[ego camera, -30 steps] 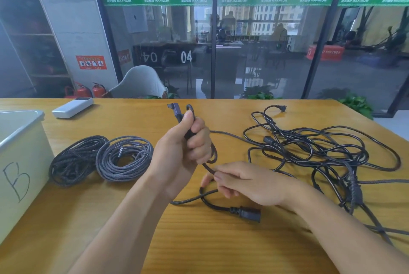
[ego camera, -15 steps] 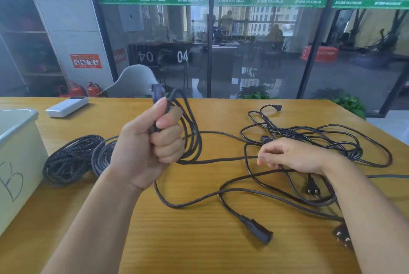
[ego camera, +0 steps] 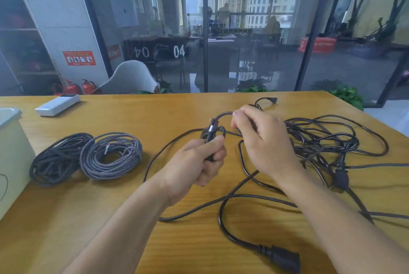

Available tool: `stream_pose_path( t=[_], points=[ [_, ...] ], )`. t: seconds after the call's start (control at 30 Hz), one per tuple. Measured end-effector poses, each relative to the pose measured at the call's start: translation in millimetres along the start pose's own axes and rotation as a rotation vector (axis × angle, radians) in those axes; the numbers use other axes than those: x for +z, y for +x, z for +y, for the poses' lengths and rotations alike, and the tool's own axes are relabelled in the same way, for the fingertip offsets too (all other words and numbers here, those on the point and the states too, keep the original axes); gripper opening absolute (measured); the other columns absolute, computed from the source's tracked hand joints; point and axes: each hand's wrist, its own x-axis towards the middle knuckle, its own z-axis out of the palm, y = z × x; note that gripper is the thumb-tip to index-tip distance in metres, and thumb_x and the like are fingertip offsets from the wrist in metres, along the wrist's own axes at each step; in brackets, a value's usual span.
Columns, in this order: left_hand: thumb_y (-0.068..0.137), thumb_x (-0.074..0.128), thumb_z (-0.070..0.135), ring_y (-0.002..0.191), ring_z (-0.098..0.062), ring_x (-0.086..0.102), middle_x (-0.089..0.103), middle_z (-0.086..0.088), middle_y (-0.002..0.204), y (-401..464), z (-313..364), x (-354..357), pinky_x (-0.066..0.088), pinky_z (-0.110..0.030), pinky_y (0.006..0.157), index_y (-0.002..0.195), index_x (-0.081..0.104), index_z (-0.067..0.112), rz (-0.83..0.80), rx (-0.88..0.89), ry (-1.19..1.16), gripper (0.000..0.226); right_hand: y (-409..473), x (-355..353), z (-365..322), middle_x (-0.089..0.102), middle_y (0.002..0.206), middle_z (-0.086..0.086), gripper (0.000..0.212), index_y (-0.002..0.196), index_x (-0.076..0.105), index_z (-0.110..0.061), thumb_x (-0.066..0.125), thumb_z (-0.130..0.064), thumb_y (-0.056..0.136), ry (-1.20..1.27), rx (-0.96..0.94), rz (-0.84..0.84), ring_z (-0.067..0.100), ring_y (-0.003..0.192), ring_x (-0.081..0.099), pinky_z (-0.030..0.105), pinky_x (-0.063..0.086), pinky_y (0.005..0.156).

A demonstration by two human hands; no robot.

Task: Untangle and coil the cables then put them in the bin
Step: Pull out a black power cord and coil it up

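Left hand [ego camera: 199,160] raised over table [ego camera: 137,218] centre, fingers [ego camera: 215,148] curled tight round braided cable [ego camera: 221,200] w/ its connector end sticking up just past knuckles; small loops bunched at fist. Right hand [ego camera: 266,141] just beside, palm down, fingers bent, tips pinching same cable's arc near the connector. Rest of braided cable trailing down across table toward near edge. Tangled black cables [ego camera: 327,141] heaped right of hands, touching table; black plug [ego camera: 285,257] at near edge, another plug [ego camera: 340,176] at right. Two finished coils [ego camera: 86,158] side by side, touching, left of centre. Bin [ego camera: 11,152] at far left edge, pale wall only in view. White remote-like device [ego camera: 57,104] near far left of table.
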Motion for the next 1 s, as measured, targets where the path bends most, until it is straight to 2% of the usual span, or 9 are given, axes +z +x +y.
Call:
stream_pose_path(
  t=[0.13,0.23,0.37,0.47,0.53,0.6,0.73,0.93,1.0],
  points=[
    [0.105,0.036,0.058,0.055,-0.014,0.017,0.022,0.003,0.063,0.2,2.0,1.7,0.014,-0.027,0.051,0.074,0.042,0.022,0.129,0.028,-0.022,0.048,-10.7,7.5,-17.8,0.053,0.054,-0.019,0.037,0.076,0.058,-0.010,0.047,-0.021,0.110,0.000,-0.039,-0.152,0.006,0.052,0.050,0.018,0.027,0.053],
    [0.103,0.037,0.063,0.057,-0.018,0.015,0.021,0.001,0.063,-0.3,2.7,3.5,0.014,-0.029,0.053,0.073,0.038,0.021,0.225,0.066,0.005,0.052,-15.2,13.6,-22.1,0.069,0.076,-0.018,0.031,0.082,0.060,-0.015,0.050,-0.023,0.110,0.010,-0.059,-0.213,0.000,0.067,0.060,0.015,0.036,0.059],
    [0.109,0.042,0.045,0.057,-0.017,0.017,0.023,0.001,0.063,2.7,0.6,2.2,0.017,-0.028,0.051,0.075,0.042,0.014,0.351,0.108,-0.004,0.045,-16.9,12.4,-18.3,0.062,0.079,-0.021,0.020,0.099,0.066,-0.016,0.051,-0.024,0.110,0.140,-0.030,-0.318,0.007,0.074,0.058,0.015,0.038,0.065],
    [0.107,0.045,0.026,0.054,-0.014,0.021,0.028,0.002,0.060,3.7,2.0,-7.6,0.021,-0.023,0.046,0.075,0.046,0.014,0.501,0.143,0.011,0.034,-17.7,13.4,-14.7,0.061,0.079,-0.006,0.021,0.099,0.062,-0.020,0.047,-0.029,0.111,0.186,0.040,-0.375,0.021,0.075,0.057,0.038,0.046,0.067],
    [0.104,0.046,0.020,0.052,-0.013,0.023,0.032,0.003,0.057,1.8,4.6,-19.6,0.022,-0.023,0.045,0.076,0.048,0.013,0.595,0.168,-0.017,0.029,-16.3,14.0,-8.0,0.064,0.080,0.001,0.028,0.094,0.062,-0.022,0.044,-0.034,0.111,0.096,0.102,-0.444,0.027,0.077,0.061,0.046,0.047,0.072],
    [0.104,0.045,0.018,0.051,-0.013,0.023,0.033,0.004,0.055,0.0,6.3,-30.2,0.020,-0.023,0.045,0.074,0.048,0.015,0.648,0.186,-0.062,0.030,-16.4,15.4,-1.3,0.065,0.079,-0.003,0.031,0.092,0.061,-0.027,0.039,-0.038,0.112,-0.088,0.091,-0.532,0.021,0.076,0.060,0.046,0.049,0.073],
    [0.110,0.041,0.035,0.052,-0.012,0.024,0.033,0.005,0.057,2.1,1.7,-32.7,0.021,-0.026,0.051,0.079,0.052,0.015,0.635,0.186,-0.111,0.039,-24.5,26.9,-6.2,0.053,0.065,-0.014,0.029,0.089,0.058,-0.026,0.042,-0.035,0.112,-0.058,0.026,-0.581,0.013,0.061,0.047,0.030,0.036,0.059],
    [0.112,0.036,0.044,0.058,-0.013,0.036,0.043,0.002,0.063,1.1,1.5,-28.0,0.031,-0.030,0.059,0.078,0.049,0.017,0.566,0.243,-0.068,0.045,-33.5,40.4,-18.0,0.050,0.067,0.006,0.029,0.097,0.061,-0.024,0.040,-0.035,0.113,0.150,0.031,-0.640,0.027,0.062,0.042,0.035,0.033,0.058],
    [0.112,0.035,0.043,0.060,-0.018,0.045,0.049,-0.002,0.064,0.3,5.5,-27.4,0.035,-0.037,0.064,0.077,0.046,0.016,0.548,0.268,-0.178,0.045,-34.0,41.9,-17.2,0.047,0.072,-0.002,0.029,0.105,0.061,-0.022,0.037,-0.034,0.114,0.273,0.082,-0.688,0.025,0.069,0.042,0.036,0.036,0.064]
  ],
)
